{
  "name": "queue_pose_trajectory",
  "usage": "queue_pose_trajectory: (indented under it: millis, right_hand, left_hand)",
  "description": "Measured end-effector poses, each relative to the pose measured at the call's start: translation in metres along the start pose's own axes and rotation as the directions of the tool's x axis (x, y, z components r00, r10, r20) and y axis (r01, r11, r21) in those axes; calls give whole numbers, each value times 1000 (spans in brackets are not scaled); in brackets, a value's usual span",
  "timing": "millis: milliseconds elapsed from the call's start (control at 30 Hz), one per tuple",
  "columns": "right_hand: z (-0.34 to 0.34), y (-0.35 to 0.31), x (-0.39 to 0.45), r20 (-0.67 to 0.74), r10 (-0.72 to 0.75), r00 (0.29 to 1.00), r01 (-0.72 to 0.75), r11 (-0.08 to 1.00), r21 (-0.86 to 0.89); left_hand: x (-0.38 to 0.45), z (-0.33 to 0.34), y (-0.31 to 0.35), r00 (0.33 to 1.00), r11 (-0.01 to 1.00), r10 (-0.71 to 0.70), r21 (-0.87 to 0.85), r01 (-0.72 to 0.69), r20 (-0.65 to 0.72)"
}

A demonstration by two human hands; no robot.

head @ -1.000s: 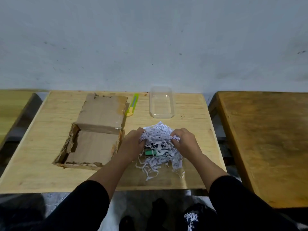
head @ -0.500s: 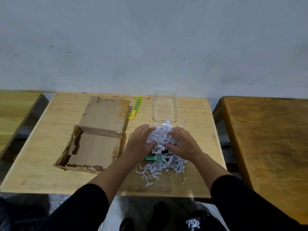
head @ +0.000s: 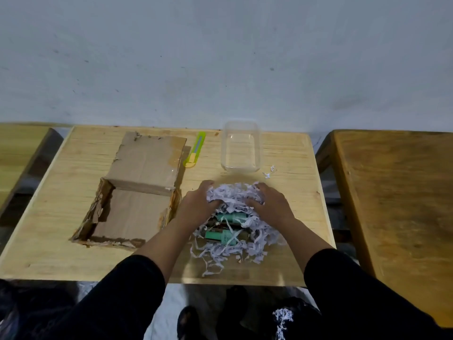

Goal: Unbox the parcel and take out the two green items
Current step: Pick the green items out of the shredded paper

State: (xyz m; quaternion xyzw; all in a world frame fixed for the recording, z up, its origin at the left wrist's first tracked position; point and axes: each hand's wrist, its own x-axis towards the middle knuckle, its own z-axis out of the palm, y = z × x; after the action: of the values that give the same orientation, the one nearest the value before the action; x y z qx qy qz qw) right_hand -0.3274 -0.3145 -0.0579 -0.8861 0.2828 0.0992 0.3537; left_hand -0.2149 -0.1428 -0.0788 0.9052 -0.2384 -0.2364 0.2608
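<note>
A heap of white shredded paper (head: 232, 244) lies on the light wooden table (head: 61, 204), right of the opened cardboard box (head: 130, 214). Two green items show through the shreds: one (head: 232, 216) farther from me, one (head: 219, 235) nearer, with something dark brown between them. My left hand (head: 198, 204) grips the upper left of the paper heap. My right hand (head: 269, 204) grips its upper right. Both hands hold a wad of shreds (head: 230, 196) pulled back from the green items. The box is empty, its flap laid back.
A clear plastic container (head: 241, 147) stands empty behind the heap. A yellow-green utility knife (head: 195, 153) lies between it and the box flap. A few paper scraps (head: 268, 171) lie right of the container. A darker wooden table (head: 392, 204) stands to the right.
Both hands have drawn the upper shreds back toward the far side, and the two green items are now far more exposed. The camera view has tilted and shifted a little.
</note>
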Motion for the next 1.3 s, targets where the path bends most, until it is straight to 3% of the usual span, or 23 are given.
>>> queue_pose_trajectory:
  millis: [67,133,267,400,467,533,633,700,800,900,967,1100,1200,1300]
  right_hand:
    - [-2,1,2,-23,-4,1000,3,1000,-19]
    - [-5,0,2,-83,-43,996,38,997,-65]
    - [-8,-8,-2,-284,-282,916,227,950,-214]
    - [3,-16,-10,-116,-523,844,491,843,-221]
    - [12,-14,-11,-41,-513,857,494,843,-212]
    - [17,-11,-9,-52,-435,899,420,889,-184]
    - [18,-8,-4,-71,-311,948,300,944,-133]
    - [18,-7,0,-77,-276,958,268,957,-108]
    - [14,-9,-1,-119,-305,945,292,949,-115]
    - [7,-16,-8,-175,-506,844,448,847,-287]
    - [7,-19,-14,-98,-580,809,536,795,-284]
    - [14,-15,-22,78,-532,843,537,822,-190]
    - [13,-4,-22,50,-417,908,417,884,-212]
    - [9,-1,-21,28,-375,927,371,900,-230]
  left_hand:
    - [2,0,4,1000,1000,-14,-25,13,-23]
    - [3,1,7,993,998,60,-11,-61,-102]
    - [3,-4,9,948,976,216,57,-208,-234]
    - [-2,-6,15,929,970,243,59,-236,-278]
    - [-7,-4,14,901,945,326,84,-315,-287]
    - [-14,1,10,835,878,478,167,-448,-273]
    - [-23,8,4,757,759,640,265,-595,-131]
    - [-21,12,-3,782,757,620,309,-575,-65]
    - [-16,12,-8,854,837,514,267,-477,-83]
    - [-13,11,-3,903,890,420,234,-392,-85]
    - [-8,12,-1,922,913,381,182,-364,-67]
    - [-2,11,-3,935,930,354,121,-348,-32]
    - [-4,8,-9,932,929,360,106,-355,-37]
    - [-8,2,-15,938,934,344,121,-337,-35]
